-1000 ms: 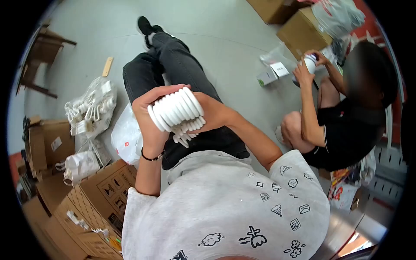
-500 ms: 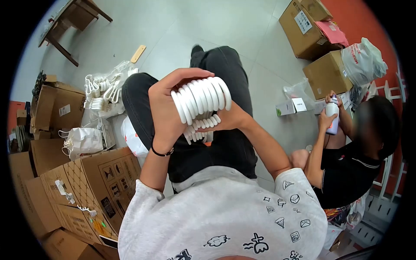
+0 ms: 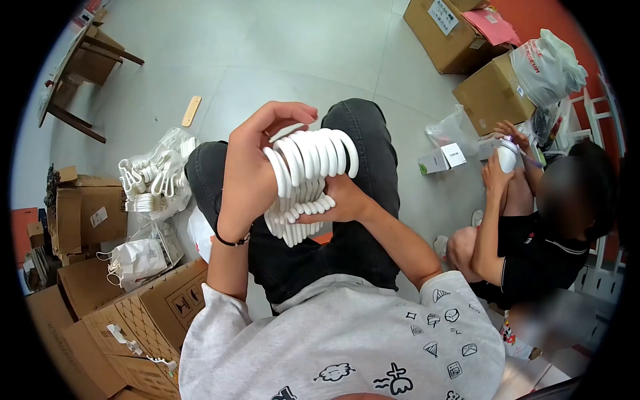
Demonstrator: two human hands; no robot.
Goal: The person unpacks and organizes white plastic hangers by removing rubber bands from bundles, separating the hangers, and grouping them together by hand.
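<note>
A stack of white plastic hangers (image 3: 310, 157) is held between my two hands above my lap, rounded ends lined up in a row. My left hand (image 3: 250, 167) is on the left side of the stack, palm against it, with upper fingers curled and lifted a little off the top. A gap shows between the leftmost hangers and the others. My right hand (image 3: 343, 200) grips the stack from the lower right; its fingers are partly hidden behind the hangers. More white hangers (image 3: 157, 175) lie in clear plastic on the floor at left.
Cardboard boxes (image 3: 143, 317) stand at my left, with a white bag (image 3: 137, 260) beside them. At right a seated person (image 3: 533, 247) handles a white and purple bottle (image 3: 508, 157). Beyond are another box (image 3: 493, 93) and a small white box (image 3: 443, 159). A wooden table (image 3: 83, 80) is at far left.
My left fingers have risen off the top of the stack, and a gap has opened between hangers at its left. More of the stack's lower part shows. The view has shifted.
</note>
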